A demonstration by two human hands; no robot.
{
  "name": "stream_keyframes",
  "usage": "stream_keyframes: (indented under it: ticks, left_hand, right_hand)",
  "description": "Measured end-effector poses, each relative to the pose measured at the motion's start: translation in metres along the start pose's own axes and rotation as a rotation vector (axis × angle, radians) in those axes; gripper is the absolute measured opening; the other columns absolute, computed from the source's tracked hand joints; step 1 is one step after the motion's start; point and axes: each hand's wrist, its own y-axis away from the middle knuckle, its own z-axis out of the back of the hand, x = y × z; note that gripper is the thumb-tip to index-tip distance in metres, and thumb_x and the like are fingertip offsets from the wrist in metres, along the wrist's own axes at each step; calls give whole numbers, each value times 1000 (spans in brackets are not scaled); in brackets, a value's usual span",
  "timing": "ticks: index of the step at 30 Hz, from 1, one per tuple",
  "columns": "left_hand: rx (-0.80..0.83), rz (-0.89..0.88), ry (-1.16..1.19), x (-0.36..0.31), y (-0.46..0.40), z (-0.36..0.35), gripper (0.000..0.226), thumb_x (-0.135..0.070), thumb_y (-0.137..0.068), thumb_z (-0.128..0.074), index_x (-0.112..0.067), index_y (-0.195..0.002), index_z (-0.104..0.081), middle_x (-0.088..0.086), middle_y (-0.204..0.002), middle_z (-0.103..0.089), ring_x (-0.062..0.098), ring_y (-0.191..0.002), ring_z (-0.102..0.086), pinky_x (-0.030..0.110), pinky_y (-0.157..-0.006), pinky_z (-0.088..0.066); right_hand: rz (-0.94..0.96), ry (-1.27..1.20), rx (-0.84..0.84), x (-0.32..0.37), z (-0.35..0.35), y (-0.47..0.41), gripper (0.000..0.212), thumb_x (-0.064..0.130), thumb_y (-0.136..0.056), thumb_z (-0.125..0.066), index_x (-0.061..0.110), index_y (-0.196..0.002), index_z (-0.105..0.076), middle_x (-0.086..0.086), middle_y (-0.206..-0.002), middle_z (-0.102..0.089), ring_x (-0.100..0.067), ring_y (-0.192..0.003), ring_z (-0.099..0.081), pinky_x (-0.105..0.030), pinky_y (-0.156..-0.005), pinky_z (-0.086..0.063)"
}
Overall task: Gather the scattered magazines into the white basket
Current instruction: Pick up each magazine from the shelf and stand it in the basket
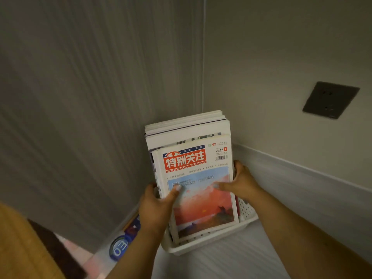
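Late stage: our left hand (156, 206) and right hand (240, 183) grasp the front magazine (201, 190), upright among others in the white basket (203, 243) (stragglers unseen).

There is only the one view, taken from the person's head and tipped forward and down into a corner of the room where two walls meet. It sits close: both forearms reach in from the bottom edge, and the white basket (213, 241) stands near the middle, low in the frame. The wide lens bows the corner seam and wall lines. A dark wall socket (330, 100) lies off to the right, a wooden surface (22, 248) at lower left.
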Motion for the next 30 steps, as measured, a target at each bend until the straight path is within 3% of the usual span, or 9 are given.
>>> stream_keyframes:
  ticks: [2,6,11,15,22,25,27,30]
  left_hand:
    - [-31,11,9,3,7,9,78,-68,-53,-66,-28,-118,-50,-12,-106,-64,16,-87,-68,36,-69,-59]
    - [-90,17,50,9,22,24,73,-64,-50,-68,-29,-111,-47,-13,-101,-61,7,-77,-64,27,-60,-57]
    - [-148,26,67,24,39,41,96,-77,-35,-74,-33,-115,-47,-5,-119,-62,21,-102,-65,49,-80,-59]
    - [-198,40,106,31,56,52,85,-58,-39,-78,-36,-113,-43,-8,-116,-58,20,-105,-63,50,-83,-58]
    - [-358,30,133,47,77,75,66,-44,-45,-86,-49,-96,-43,-13,-106,-56,24,-105,-62,52,-86,-56]
    - [-424,46,115,48,81,82,91,-61,-30,-79,-40,-111,-41,2,-122,-56,28,-111,-58,52,-91,-54]
    - [-461,55,108,49,84,85,106,-54,-32,-80,-32,-124,-34,9,-130,-49,30,-117,-53,52,-98,-49]
    - [-494,52,87,53,85,90,101,-47,-37,-82,-35,-119,-25,10,-126,-43,29,-117,-49,49,-100,-47]
  right_hand:
    - [20,9,38,2,-8,0,116,71,-25,-83,33,-126,-40,2,-129,-53,-21,-117,-55,-48,-97,-50]
    - [64,-9,119,9,-23,1,115,66,-27,-86,30,-127,-42,3,-126,-57,-19,-115,-58,-47,-95,-52]
    - [119,-42,205,15,-36,5,105,51,-34,-95,30,-125,-47,4,-119,-65,-17,-112,-63,-47,-90,-55]
    - [150,-42,278,25,-49,10,108,49,-34,-95,29,-127,-44,3,-118,-66,-17,-111,-64,-47,-89,-55]
    - [189,32,394,49,-81,17,97,51,-37,-91,33,-121,-45,5,-113,-66,-17,-106,-65,-46,-88,-56]
    - [197,59,406,59,-91,17,84,37,-49,-91,33,-118,-43,6,-114,-63,-17,-105,-64,-44,-88,-56]
    - [190,68,405,63,-97,18,80,33,-52,-90,35,-116,-43,4,-117,-61,-17,-105,-63,-42,-88,-56]
    - [182,98,392,69,-106,19,88,39,-48,-90,33,-122,-43,4,-123,-57,-18,-108,-61,-43,-88,-56]
